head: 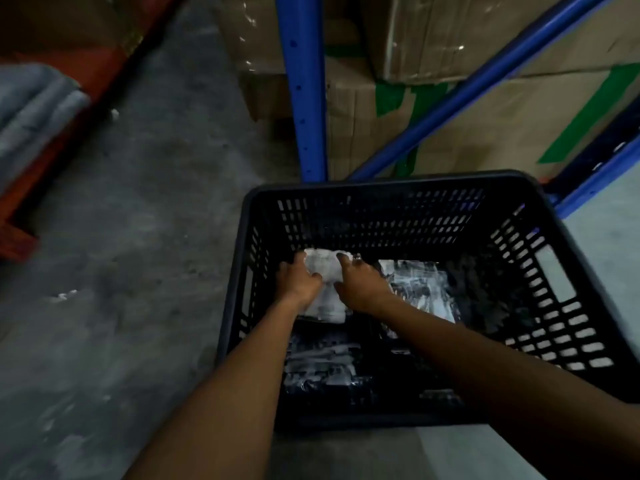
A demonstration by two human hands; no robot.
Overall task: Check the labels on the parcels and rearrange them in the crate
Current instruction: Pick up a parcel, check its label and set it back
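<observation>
A black slotted plastic crate (381, 181) stands on the concrete floor with several plastic-wrapped parcels inside. Both my hands reach into its far left part and grip one white-labelled parcel (323, 266). My left hand (299, 280) holds its left edge and my right hand (360, 284) holds its right edge. Another shiny parcel (420, 289) lies to the right of it. A darker parcel (322, 362) lies near the front left, between my forearms. The picture is blurred, so no label text is readable.
Blue rack posts (304, 88) and a diagonal brace (460, 88) rise just behind the crate, with taped cardboard boxes (485, 116) stacked behind them. Grey folded fabric (31, 105) and an orange frame (17, 233) sit at the far left. Bare floor (138, 237) lies left of the crate.
</observation>
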